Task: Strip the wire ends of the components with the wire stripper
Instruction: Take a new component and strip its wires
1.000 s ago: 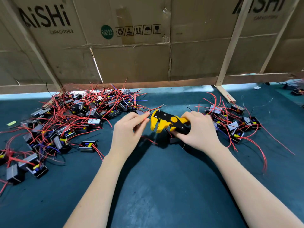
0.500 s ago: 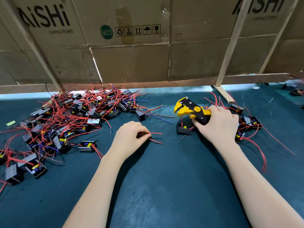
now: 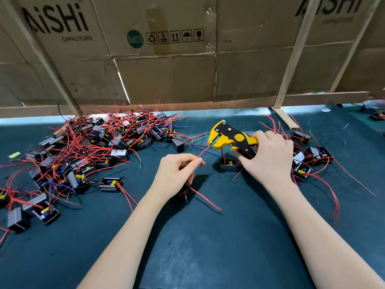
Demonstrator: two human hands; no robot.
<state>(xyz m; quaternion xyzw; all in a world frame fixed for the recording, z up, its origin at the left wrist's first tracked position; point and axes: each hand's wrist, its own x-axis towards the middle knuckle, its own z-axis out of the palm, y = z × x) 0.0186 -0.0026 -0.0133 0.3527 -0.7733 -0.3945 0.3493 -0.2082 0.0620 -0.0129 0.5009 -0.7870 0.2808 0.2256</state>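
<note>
Teal mat [image 3: 187, 247]: left hand [image 3: 177, 176] pinches red wire [image 3: 203, 152]; right hand [image 3: 268, 159] grips wire stripper [image 3: 229, 138], wire tip at its mouth.

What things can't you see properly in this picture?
Head view only:
- The component held by the left hand: hidden under the palm; only its red wire shows.
- Wire stripper handles: covered by the right hand.
- Wire tip at the stripper's mouth: too small to tell if bared.
- Left pile of components: cut off by the left edge.

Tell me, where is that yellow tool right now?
The yellow tool is in the right hand, right of centre in the head view, held above the dark green table, just beyond a small black part.
</note>
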